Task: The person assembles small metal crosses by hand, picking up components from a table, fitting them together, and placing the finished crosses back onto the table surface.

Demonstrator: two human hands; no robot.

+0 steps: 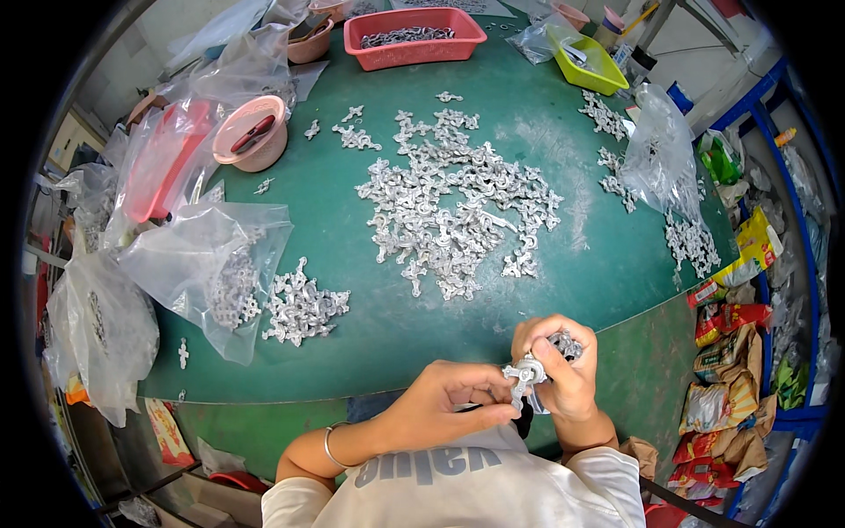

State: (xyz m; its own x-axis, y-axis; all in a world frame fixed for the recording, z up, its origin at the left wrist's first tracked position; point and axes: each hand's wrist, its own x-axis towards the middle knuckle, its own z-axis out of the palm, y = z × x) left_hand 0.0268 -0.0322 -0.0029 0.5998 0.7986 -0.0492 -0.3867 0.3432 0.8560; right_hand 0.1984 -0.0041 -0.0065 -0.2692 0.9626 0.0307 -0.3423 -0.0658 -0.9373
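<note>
My right hand (563,370) is closed around a small bunch of silver, cross-shaped metal pieces, just in front of the table's near edge. Part of the bunch (564,345) shows above the curled fingers. One cross-shaped metal piece (525,373) sticks out to the left, beneath my right thumb. My left hand (444,400) comes in from the left with fingers bent, its thumb and index tips at the lower end of that piece. Beyond both hands, a large loose heap of similar metal pieces (449,207) covers the middle of the green table (352,370).
A smaller pile (304,308) lies left, beside a clear plastic bag (207,264) of pieces. Another bag (660,158) rests at the right. Further back are a pink bowl (255,158), a red tray (414,53) and a yellow-green basket (603,79). A blue rack (810,282) stands right.
</note>
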